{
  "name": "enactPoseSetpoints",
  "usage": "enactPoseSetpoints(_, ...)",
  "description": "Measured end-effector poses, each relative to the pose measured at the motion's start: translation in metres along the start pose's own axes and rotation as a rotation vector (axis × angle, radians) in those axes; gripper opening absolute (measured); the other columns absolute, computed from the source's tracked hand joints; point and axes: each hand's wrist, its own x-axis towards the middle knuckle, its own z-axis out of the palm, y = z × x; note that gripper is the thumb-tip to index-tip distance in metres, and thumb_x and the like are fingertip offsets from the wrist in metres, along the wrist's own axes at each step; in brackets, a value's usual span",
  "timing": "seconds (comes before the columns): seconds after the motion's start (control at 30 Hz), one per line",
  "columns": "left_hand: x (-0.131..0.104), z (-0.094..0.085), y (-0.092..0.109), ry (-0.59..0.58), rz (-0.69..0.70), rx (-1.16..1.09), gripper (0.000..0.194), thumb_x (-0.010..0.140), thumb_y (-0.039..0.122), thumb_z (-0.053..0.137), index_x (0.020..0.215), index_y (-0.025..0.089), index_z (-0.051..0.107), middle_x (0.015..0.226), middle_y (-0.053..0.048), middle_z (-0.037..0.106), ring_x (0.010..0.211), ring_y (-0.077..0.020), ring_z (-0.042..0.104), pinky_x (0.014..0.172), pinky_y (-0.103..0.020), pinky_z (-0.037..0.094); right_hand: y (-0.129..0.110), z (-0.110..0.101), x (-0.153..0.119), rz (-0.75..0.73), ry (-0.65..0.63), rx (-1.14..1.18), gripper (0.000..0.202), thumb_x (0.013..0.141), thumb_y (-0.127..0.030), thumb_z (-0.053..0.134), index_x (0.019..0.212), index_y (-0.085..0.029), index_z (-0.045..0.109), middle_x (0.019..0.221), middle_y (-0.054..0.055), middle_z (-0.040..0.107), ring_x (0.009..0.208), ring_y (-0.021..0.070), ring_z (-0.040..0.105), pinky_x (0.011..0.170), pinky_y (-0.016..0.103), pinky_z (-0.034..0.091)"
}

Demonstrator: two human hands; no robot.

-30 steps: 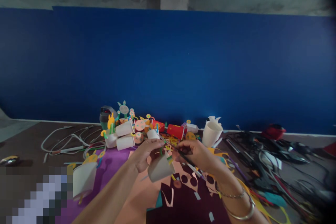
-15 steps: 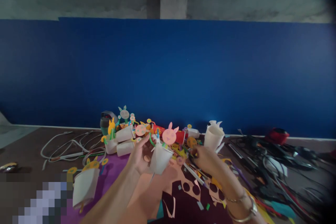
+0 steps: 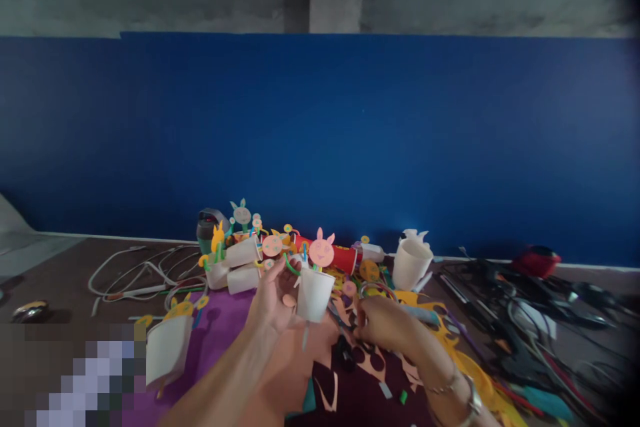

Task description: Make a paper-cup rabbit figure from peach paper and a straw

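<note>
My left hand [image 3: 273, 293] holds up a white paper cup [image 3: 315, 297] by its left side, near a green strip curving off the rim. A pink paper rabbit face [image 3: 321, 252] stands above the cup's mouth, and a thin pale stick [image 3: 305, 335] pokes down from its base. To the right, my right hand [image 3: 377, 321] is closed low over the paper scraps. Dark-handled scissors [image 3: 345, 350] show by its fingertips, partly hidden and blurred. Pink cut-out paper [image 3: 370, 361] with round holes lies under this hand.
Several decorated white cups [image 3: 243, 251] lie at the back left, and another [image 3: 167, 353] at the front left. A red cup [image 3: 345, 258] lies behind. One white cup [image 3: 411, 263] stands at the right. Cables [image 3: 525, 320] cover the right side; purple paper [image 3: 220, 333] lies left.
My right hand has moved down and slightly left, bringing the scissors beside the cup. My left hand has turned the cup more upright. The view has shifted slightly.
</note>
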Motion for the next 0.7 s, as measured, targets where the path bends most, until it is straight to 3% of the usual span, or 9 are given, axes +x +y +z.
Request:
enactPoseSetpoints(0.07,0.001,-0.001,-0.006,0.003,0.030,0.006,0.007,0.083,0.016,0.055,0.080,0.014,0.061,0.069,-0.004,0.066,0.064,-0.0141,0.065,0.060,-0.023,0.053,-0.019,-0.013,-0.013,-0.099,-0.006,0.023,0.022,0.067,-0.014,0.062,0.047,-0.018,0.056,0.042,-0.003,0.054,0.040,0.0095,0.047,0.042,0.022,0.027)
enactPoseSetpoints(0.1,0.000,0.000,-0.010,0.005,0.042,0.010,0.006,0.083,0.015,0.055,0.080,0.014,0.061,0.069,-0.004,0.066,0.064,-0.0140,0.065,0.061,-0.023,0.052,-0.031,-0.016,-0.018,-0.177,0.006,0.073,0.021,0.073,-0.015,0.058,0.053,-0.019,0.060,0.046,-0.003,0.056,0.042,0.0089,0.049,0.044,0.022,0.030)
enactPoseSetpoints(0.2,-0.005,0.002,-0.021,-0.012,0.035,0.042,0.006,0.081,0.017,0.057,0.077,0.014,0.060,0.064,-0.001,0.062,0.057,-0.0116,0.061,0.057,-0.021,0.049,-0.064,-0.008,-0.025,-0.299,0.300,0.139,0.012,0.081,-0.016,0.055,0.082,-0.022,0.066,0.067,-0.001,0.065,0.059,0.0112,0.056,0.056,0.023,0.037)
enactPoseSetpoints(0.3,-0.013,0.004,-0.028,-0.093,-0.025,0.071,0.010,0.081,0.023,0.058,0.075,0.015,0.059,0.062,0.001,0.060,0.052,-0.0102,0.058,0.055,-0.020,0.047,-0.080,0.016,-0.021,-0.410,0.457,0.012,0.013,0.084,-0.016,0.053,0.077,-0.020,0.062,0.080,0.003,0.064,0.077,0.0162,0.057,0.067,0.027,0.039)
enactPoseSetpoints(0.4,-0.018,0.003,-0.031,-0.094,-0.045,0.113,0.012,0.080,0.026,0.058,0.075,0.014,0.059,0.063,0.000,0.060,0.055,-0.0103,0.058,0.056,-0.020,0.046,-0.080,0.034,-0.014,-0.460,0.530,-0.097,0.015,0.087,-0.016,0.051,0.075,-0.020,0.060,0.079,0.004,0.062,0.079,0.0187,0.055,0.067,0.028,0.039)
enactPoseSetpoints(0.53,-0.017,0.000,-0.033,-0.052,-0.026,0.168,0.012,0.076,0.026,0.063,0.076,0.015,0.059,0.065,0.001,0.061,0.057,-0.0103,0.058,0.057,-0.020,0.044,-0.076,0.035,-0.011,-0.485,0.543,-0.113,0.013,0.084,-0.013,0.052,0.076,-0.019,0.061,0.078,0.005,0.061,0.079,0.0204,0.054,0.067,0.030,0.039)
enactPoseSetpoints(0.7,-0.016,-0.003,-0.037,-0.117,0.011,0.260,0.018,0.070,0.029,0.070,0.072,0.015,0.059,0.059,0.003,0.058,0.055,-0.0109,0.055,0.057,-0.022,0.042,-0.065,0.017,-0.004,-0.334,0.590,0.314,0.011,0.082,-0.016,0.055,0.074,-0.020,0.062,0.079,0.004,0.059,0.080,0.0192,0.054,0.072,0.029,0.042)
